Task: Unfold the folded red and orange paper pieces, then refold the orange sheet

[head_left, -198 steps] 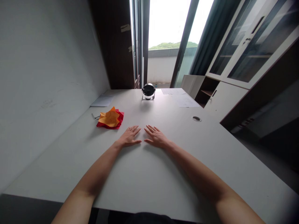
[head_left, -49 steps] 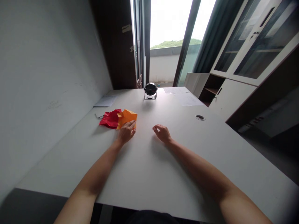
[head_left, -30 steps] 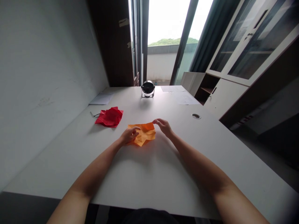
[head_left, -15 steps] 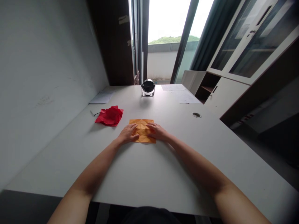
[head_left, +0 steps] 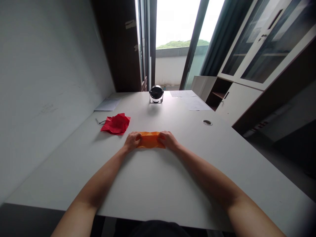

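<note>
An orange sheet of creased paper (head_left: 149, 140) lies on the white table (head_left: 158, 184), its near half lifted and bent over toward the far edge. My left hand (head_left: 132, 141) pinches its left end and my right hand (head_left: 168, 140) pinches its right end, fingers curled on the paper. A crumpled red paper (head_left: 115, 124) lies to the left, beyond my left hand, untouched.
A small black and silver fan (head_left: 156, 94) stands at the far middle of the table. White sheets (head_left: 108, 104) lie at the far left and more white sheets (head_left: 195, 103) at the far right. A round cable hole (head_left: 207, 122) is at the right. A wall runs along the left.
The orange paper was pulled off the red one to the table's middle and flattened. Both hands have now gripped its ends and raised its near half into a fold.
</note>
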The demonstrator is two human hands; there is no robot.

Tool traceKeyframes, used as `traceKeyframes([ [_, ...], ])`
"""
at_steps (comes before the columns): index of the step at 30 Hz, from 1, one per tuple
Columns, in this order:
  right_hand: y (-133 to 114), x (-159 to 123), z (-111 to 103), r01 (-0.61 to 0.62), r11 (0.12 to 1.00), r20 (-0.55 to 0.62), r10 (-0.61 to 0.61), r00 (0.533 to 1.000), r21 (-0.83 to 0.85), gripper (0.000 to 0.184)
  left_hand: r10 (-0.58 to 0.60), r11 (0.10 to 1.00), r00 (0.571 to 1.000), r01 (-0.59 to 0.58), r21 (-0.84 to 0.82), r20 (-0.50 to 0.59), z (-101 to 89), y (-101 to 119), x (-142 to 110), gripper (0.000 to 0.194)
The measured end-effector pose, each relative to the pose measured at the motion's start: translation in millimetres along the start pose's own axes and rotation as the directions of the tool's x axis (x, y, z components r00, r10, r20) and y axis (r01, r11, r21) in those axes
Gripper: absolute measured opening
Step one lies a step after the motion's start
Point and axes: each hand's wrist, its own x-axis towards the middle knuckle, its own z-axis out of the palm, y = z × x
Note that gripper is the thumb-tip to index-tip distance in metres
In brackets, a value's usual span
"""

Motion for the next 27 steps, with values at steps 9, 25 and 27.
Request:
traceKeyframes([
  [9,-8.3,1.4,-2.9,-0.155,0.797,-0.165,0.304,0.938,0.584,0.028,-0.244,0.903,0.953,0.155,-0.401,-0.18,1.5,9.2,2.0,0.022],
  [25,-18.3,-2.9,-1.1,-0.052,0.953,-0.053,0.038,0.998,-0.299,0.04,0.134,0.961,0.974,-0.172,0.215,0.181,18.3,22.1,-4.0,0.031],
  [27,-24.4,-4.9,0.1,0.083,0.954,0.074,-0.064,0.995,-0.287,0.042,0.1,0.968,0.975,-0.142,0.209,0.2,21.5,15.6,-4.4,0.036],
])
